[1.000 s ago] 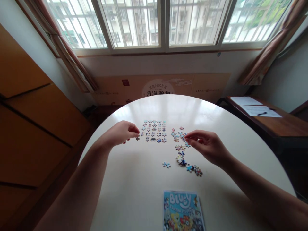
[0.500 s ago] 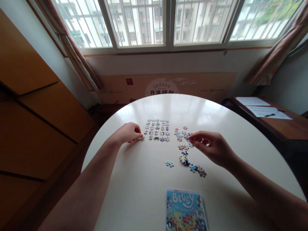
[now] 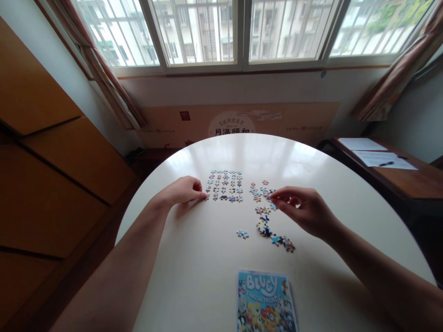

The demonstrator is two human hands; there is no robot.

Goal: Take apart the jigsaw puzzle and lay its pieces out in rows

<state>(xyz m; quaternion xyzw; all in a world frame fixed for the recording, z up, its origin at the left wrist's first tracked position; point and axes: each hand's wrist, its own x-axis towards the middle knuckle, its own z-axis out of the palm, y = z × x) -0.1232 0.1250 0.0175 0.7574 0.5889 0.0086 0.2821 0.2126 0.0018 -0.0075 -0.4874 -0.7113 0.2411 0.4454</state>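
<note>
A neat grid of small puzzle pieces (image 3: 224, 186) lies on the round white table (image 3: 207, 258). My left hand (image 3: 182, 191) rests at the grid's lower left corner, fingertips pinched on a small piece against the tabletop. To the right, a loose scatter of puzzle pieces (image 3: 265, 214) runs down toward a small heap (image 3: 284, 242). My right hand (image 3: 304, 210) hovers at the top of that scatter, thumb and forefinger pinched together at a piece. One lone piece (image 3: 242, 234) lies apart, nearer me.
A Bluey puzzle box picture (image 3: 266, 302) lies at the table's near edge. Wooden cabinets (image 3: 44, 175) stand at left. A side desk (image 3: 391, 170) with papers and a pen is at right. Barred windows (image 3: 238, 30) and curtains run along the far wall.
My left hand has slid its pinched piece a little to the right, up to the grid's corner. My right hand stays pinched over the scattered pieces. The camera shifted slightly.
</note>
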